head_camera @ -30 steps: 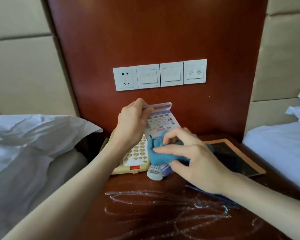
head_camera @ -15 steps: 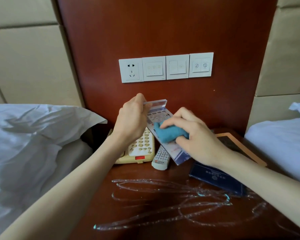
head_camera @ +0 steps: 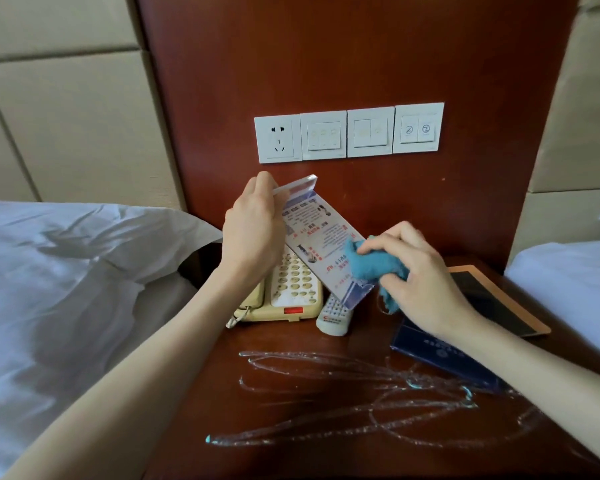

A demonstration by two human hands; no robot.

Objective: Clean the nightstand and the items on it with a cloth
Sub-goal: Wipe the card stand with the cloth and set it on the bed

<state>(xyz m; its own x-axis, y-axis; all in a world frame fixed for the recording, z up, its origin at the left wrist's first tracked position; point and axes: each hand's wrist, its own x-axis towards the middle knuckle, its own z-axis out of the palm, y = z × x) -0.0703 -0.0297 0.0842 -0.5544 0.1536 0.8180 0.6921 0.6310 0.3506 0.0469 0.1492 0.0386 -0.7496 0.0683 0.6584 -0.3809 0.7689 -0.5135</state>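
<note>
Nightstand (head_camera: 291, 393) surface nearest us, on the near side of both grips, bears looping wet streaks (head_camera: 361, 396); we judge this part already wiped. Beneath the wrist of the right grip (head_camera: 426, 282) lies a dark blue folder (head_camera: 440, 358), with a dark framed slab (head_camera: 492, 299) just beyond it, to that grip's right.

The right grip is closed round a bunched blue cloth (head_camera: 371, 265), fingers curled, and presses it on the lower end of a printed card (head_camera: 321, 237). Below that end, between the two grips, sit a remote control (head_camera: 335, 315) and a cream telephone (head_camera: 291, 289). We cannot tell whether the card touches the remote control.

The left grip (head_camera: 253, 233) pinches the card's upper end, farther from us and up-left of the cloth. The card's long axis thus runs from the right grip upward and leftward to the left grip, its printed face tilted toward us.

We judge that the coming stroke should follow this axis, from the cloth toward the left grip, which serves as the anchor. The right grip is the one placed to make it. Pressure at the free lower end may flex the card.

Farthest, behind the left grip, a white switch panel (head_camera: 349, 133) is set in the wooden wall.
</note>
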